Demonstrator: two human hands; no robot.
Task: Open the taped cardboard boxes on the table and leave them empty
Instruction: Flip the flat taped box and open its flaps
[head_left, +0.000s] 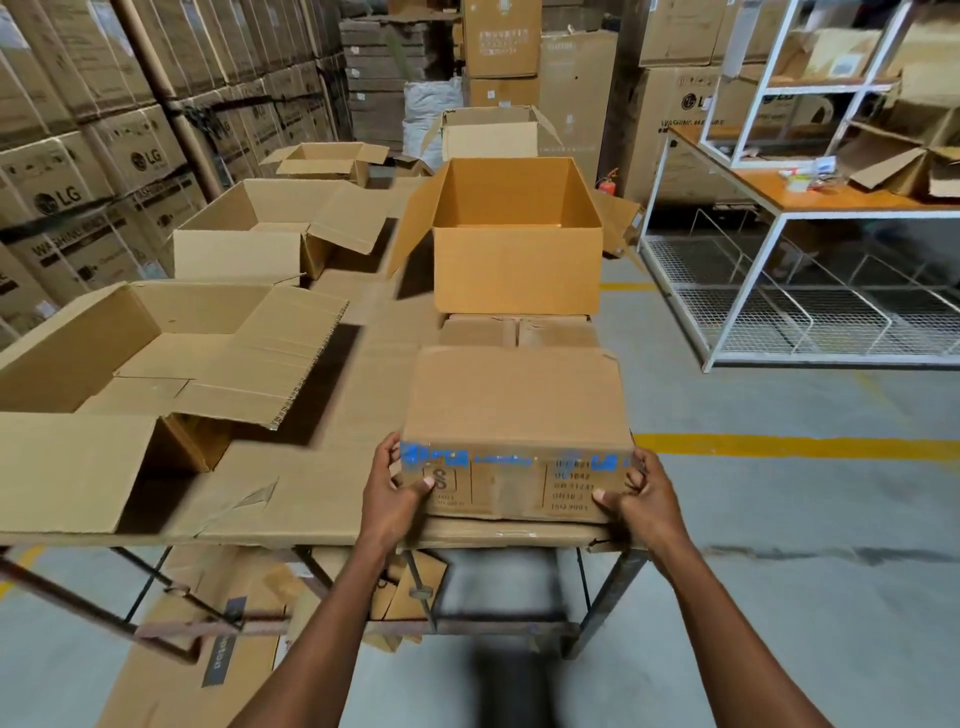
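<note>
A closed cardboard box (514, 400) with blue printed tape along its near top edge sits at the table's front right corner. My left hand (397, 493) grips its near left corner, thumb on the front face. My right hand (641, 499) grips the near right corner the same way. Behind it lies another closed taped box (519, 330), with an open empty orange-brown box (514, 265) standing beyond it. Open boxes (156, 343) fill the left side of the cardboard-covered table (311, 483).
Further open boxes (260, 234) line the table's far left. Stacked cartons (78, 156) form a wall on the left. A white metal shelf rack (779, 249) stands to the right across a grey floor with yellow lines. Flattened cardboard (208, 649) lies under the table.
</note>
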